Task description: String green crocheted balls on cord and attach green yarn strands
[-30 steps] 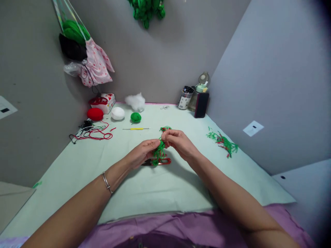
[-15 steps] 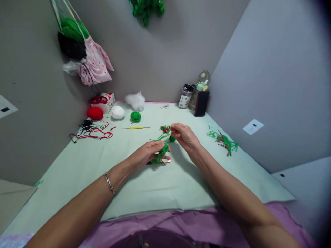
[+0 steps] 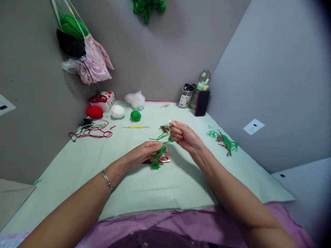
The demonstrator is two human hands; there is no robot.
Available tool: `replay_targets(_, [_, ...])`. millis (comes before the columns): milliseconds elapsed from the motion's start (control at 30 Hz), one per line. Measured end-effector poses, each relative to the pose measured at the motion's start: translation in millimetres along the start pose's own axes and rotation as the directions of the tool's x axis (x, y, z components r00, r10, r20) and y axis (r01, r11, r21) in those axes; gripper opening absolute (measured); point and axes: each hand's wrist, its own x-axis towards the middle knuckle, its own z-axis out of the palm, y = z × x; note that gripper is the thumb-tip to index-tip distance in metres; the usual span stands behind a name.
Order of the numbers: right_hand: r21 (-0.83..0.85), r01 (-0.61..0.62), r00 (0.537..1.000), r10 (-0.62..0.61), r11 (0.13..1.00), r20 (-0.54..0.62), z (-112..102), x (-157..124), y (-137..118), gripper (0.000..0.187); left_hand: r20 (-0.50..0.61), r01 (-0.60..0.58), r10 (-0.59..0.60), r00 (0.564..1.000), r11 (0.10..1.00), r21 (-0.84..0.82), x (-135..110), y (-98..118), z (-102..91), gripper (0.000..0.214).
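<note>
Held in my left hand [image 3: 144,153], a small green crocheted piece [image 3: 162,149] shows between thumb and fingers, with loose green parts hanging below. My right hand [image 3: 184,136] is closed, up and to the right of it. A taut green yarn strand [image 3: 168,141] runs from the piece into the right fingers. A small pale tip [image 3: 170,122] sticks up there; its kind is unclear. Beneath the left fingers lies a red-handled cutting tool [image 3: 165,159] with an oval loop, partly hidden. Behind the right hand sits a tangle of green and red pieces [image 3: 164,128].
A yellow-handled crochet hook [image 3: 136,127] lies ahead. Green [image 3: 136,115], white [image 3: 117,112] and red [image 3: 94,112] yarn balls stand back left, near white stuffing [image 3: 136,100]. Yarn scraps [image 3: 223,140] lie right. A phone [image 3: 202,103] leans before a bottle [image 3: 201,86].
My right fingers have curled in more, and the green strand to the left hand now shows taut. The loose green part under my left hand hangs lower. The view has shifted slightly.
</note>
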Motion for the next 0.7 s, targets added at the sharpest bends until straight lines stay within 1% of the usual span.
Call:
replay_targets(100, [-0.045, 0.057, 0.997, -0.059, 0.997, -0.043, -4, -1, -7, 0.03, 0.055, 0.006, -0.005, 0.998, 1.0, -0.017, 0, 1, 1.9, 0.037])
replay_targets(167, [-0.083, 0.062, 0.996, -0.067, 0.995, -0.057, -4, -2, -9, 0.032, 0.059, 0.002, -0.001, 0.998, 1.0, -0.019, 1, -1, 0.8, 0.036])
replay_targets(233, [-0.098, 0.058, 0.996, -0.065, 0.993, -0.068, -4, -4, -9, 0.033, 0.029, -0.005, 0.005, 1.0, 1.0, -0.007, 1, -3, -1.6, 0.037])
replay_targets(367, [-0.1, 0.08, 0.992, -0.089, 0.992, -0.086, -4, -4, -7, 0.028, -0.011, -0.016, 0.016, 1.0, 1.0, -0.006, 1, -3, -7.1, 0.04])
replay_targets(500, [-0.128, 0.109, 0.987, -0.122, 0.986, -0.101, -6, -4, -6, 0.027, -0.045, -0.063, 0.062, 0.997, 0.997, -0.032, 0, 1, -10.7, 0.042])
replay_targets(700, [-0.162, 0.146, 0.976, -0.169, 0.976, -0.135, 0, -7, -6, 0.027, -0.071, -0.12, 0.116, 0.991, 0.992, -0.044, 0, 6, -13.8, 0.037])
